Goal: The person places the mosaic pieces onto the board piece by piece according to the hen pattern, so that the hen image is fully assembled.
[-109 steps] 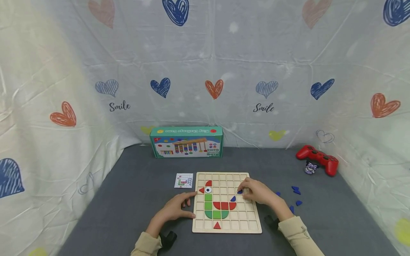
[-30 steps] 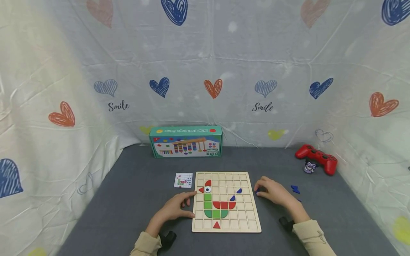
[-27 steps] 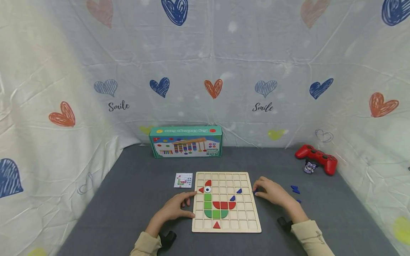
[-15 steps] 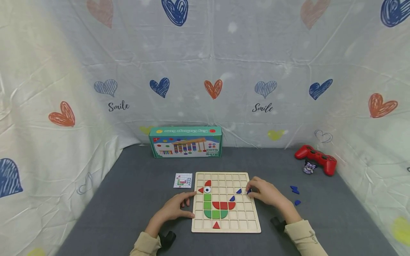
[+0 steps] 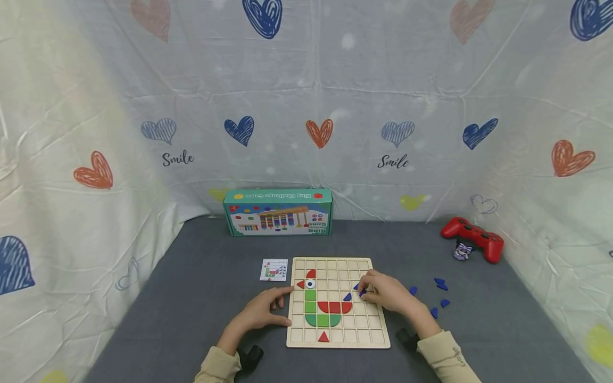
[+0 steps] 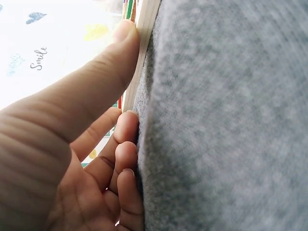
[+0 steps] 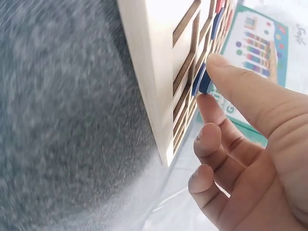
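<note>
A pale wooden grid board (image 5: 364, 336) lies in the middle of the table, with red, green and blue flat pieces and a round eye piece set in a bird-like shape. My left hand (image 5: 262, 309) rests at its left edge; in the left wrist view the thumb (image 6: 108, 60) touches the board's side. Between thumb and index finger, my right hand (image 5: 390, 292) pinches a small blue piece (image 7: 206, 83) low over the grid's right part. Just left of those fingertips sits another blue piece (image 5: 356, 286), and a blue triangular piece (image 5: 347, 297) lies above the red row.
Several loose blue pieces (image 5: 445, 303) lie right of the board. A small pattern card (image 5: 274, 270) is at its upper left. Behind stand a green game box (image 5: 279, 213) and, far right, a red game controller (image 5: 474, 238) with a small figure charm (image 5: 462, 251).
My right hand left one blue piece on the board, moved off to the right, and has come back left over the grid pinching another blue piece. My left hand stays put.
</note>
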`<state>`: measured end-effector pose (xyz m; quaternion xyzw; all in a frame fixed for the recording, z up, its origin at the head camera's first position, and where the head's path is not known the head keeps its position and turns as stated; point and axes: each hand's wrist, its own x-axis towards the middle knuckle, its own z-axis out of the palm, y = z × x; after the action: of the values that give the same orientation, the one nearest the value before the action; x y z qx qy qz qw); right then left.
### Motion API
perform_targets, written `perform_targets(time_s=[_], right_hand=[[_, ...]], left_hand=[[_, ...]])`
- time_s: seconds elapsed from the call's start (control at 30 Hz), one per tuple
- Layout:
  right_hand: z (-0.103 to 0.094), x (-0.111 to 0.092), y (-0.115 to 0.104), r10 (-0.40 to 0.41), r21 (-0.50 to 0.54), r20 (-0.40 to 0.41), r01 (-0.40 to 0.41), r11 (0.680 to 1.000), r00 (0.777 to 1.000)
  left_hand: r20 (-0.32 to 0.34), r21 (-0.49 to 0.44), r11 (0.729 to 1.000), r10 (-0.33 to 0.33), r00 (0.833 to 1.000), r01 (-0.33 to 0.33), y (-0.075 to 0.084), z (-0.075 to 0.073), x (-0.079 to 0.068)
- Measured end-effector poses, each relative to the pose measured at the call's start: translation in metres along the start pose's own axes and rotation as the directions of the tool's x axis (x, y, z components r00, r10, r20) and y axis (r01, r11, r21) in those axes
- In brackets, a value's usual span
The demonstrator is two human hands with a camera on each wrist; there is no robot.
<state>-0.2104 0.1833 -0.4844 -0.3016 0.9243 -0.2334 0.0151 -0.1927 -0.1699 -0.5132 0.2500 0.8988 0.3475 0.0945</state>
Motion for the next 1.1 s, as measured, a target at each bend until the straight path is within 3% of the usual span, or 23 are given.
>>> perform_targets(time_s=[0.23,1.1], right_hand=[[0.0040,0.0027,-0.0030,-0.028,-0.007,-0.009,0.028,1.000,1.000],[0.0038,-0.0020,-0.0064,-0.011,-0.018,-0.005,0.011,1.000,1.000]], left_hand=[[0.000,0.008,1.000,0.009,1.000,-0.009,-0.0025,0.0011,0.0007],[0.002,0.019,1.000,-0.001,1.000,0.000,-0.0019,0.0013,0.0010]])
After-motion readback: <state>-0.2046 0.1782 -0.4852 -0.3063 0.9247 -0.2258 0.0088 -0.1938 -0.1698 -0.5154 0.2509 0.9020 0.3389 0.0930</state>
